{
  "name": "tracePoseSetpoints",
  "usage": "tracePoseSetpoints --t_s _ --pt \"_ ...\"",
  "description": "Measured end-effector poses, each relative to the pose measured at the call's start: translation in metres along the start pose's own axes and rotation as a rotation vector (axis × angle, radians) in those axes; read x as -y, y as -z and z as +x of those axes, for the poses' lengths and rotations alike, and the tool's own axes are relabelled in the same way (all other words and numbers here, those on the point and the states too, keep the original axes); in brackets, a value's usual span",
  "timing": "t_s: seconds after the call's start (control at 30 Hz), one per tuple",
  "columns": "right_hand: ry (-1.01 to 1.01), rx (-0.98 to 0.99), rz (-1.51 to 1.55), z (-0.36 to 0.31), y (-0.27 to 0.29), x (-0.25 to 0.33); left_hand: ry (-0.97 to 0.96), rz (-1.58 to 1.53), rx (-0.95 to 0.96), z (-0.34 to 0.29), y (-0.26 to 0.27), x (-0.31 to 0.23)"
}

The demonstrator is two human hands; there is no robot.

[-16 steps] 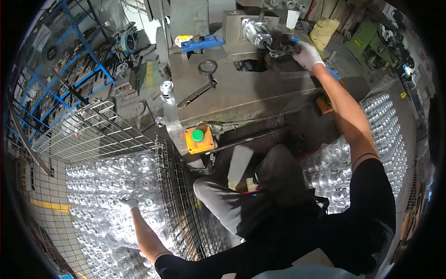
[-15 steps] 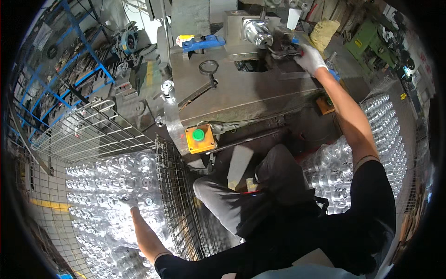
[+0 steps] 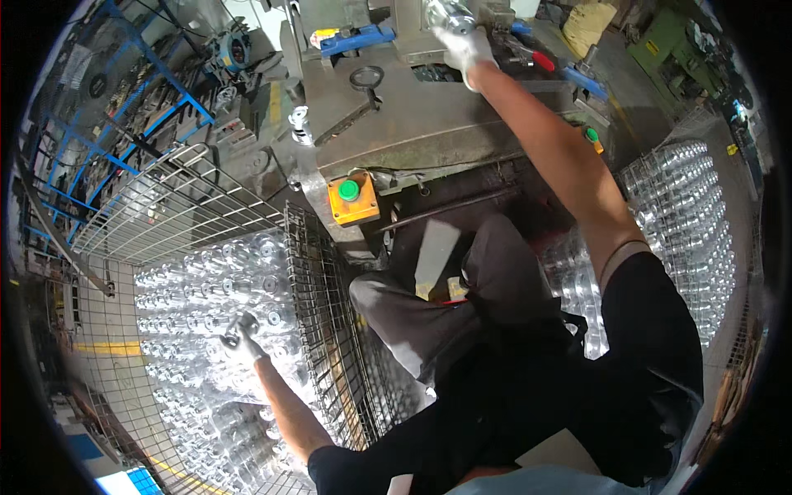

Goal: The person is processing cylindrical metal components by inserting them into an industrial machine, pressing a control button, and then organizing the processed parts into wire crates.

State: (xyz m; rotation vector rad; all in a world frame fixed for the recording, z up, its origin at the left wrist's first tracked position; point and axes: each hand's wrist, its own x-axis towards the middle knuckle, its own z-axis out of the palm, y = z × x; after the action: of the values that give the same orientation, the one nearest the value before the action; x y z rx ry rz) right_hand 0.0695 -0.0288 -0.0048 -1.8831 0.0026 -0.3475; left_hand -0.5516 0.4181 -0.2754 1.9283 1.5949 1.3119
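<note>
My right hand [image 3: 464,51], in a white glove, reaches up to the machine on the bench. Its fingers lie closed around the near end of a shiny turned metal part [image 3: 450,15] fitted there. Low on the left, my gloved left hand [image 3: 241,338] is over the wire basket [image 3: 299,272]. Its dark-tipped fingers curl around a shiny metal part [image 3: 244,320] among rows of similar parts [image 3: 206,289]; glare blurs the grip. Right of my right hand a tool with a red handle [image 3: 542,61] lies on the bench.
A single metal part [image 3: 300,125] stands at the bench's left edge. Near it are a ring gauge-like tool [image 3: 366,78], a blue clamp-like tool [image 3: 358,40] and a yellow box with a green button [image 3: 350,192]. More parts [image 3: 681,223] are stacked at my right.
My right hand has left the red-handled tool and moved left onto the metal part at the machine. My left hand has shifted slightly within the basket. The whole view has tilted downward.
</note>
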Motion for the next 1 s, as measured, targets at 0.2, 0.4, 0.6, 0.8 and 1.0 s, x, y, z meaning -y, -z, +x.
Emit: tracePoseSetpoints --t_s 0.2,0.4,0.6,0.8,1.0 --pt "-0.13 -0.078 0.653 0.019 0.005 0.017 0.385 -0.922 0.52 -0.101 0.075 -0.074" --pt "-0.386 0.071 0.629 -0.127 0.051 0.032 0.304 -0.981 0.491 -0.145 0.079 -0.147" --pt "-0.304 0.482 0.307 -0.23 0.208 0.021 0.591 -1.212 0.973 -0.16 0.082 -0.199" --pt "-0.15 -0.11 -0.686 -0.197 0.417 -0.116 0.866 -1.31 1.174 -0.21 0.076 -0.271" --pt "-0.434 0.122 -0.902 -0.209 0.504 -0.234 0.707 -1.219 1.301 -0.267 0.08 -0.377"
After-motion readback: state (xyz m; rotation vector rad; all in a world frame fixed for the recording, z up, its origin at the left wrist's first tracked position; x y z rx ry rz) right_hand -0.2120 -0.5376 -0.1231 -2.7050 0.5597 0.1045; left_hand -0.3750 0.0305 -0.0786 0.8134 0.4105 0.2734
